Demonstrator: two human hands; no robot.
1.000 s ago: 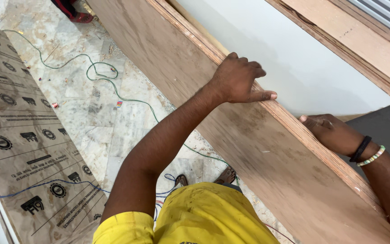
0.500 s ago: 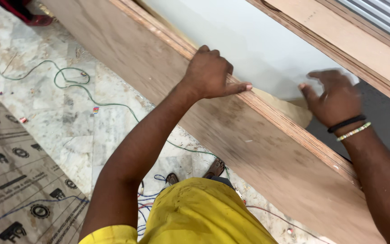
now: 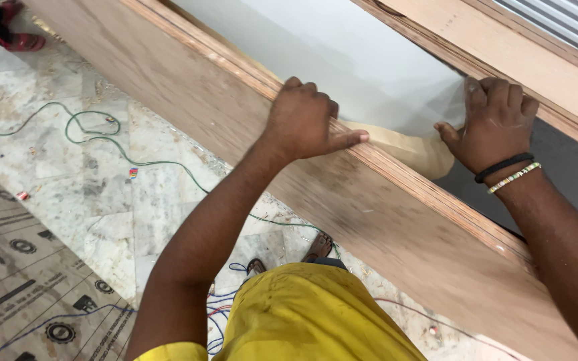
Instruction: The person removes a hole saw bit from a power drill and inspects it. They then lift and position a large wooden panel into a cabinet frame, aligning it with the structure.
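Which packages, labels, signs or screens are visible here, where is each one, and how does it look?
Printed cardboard sheet: flat on the floor at lower left, brown, with dark round emblems and bars of print.
Small scrap, perhaps a label: on the marble floor near the green cable, tiny, with several colours.
No screens or signs are in view. The left hand and right hand rest on a plywood board without any marking.

Single head view, steep downward look, close over plywood panel (image 3: 396,220) and marble floor (image 3: 102,174).
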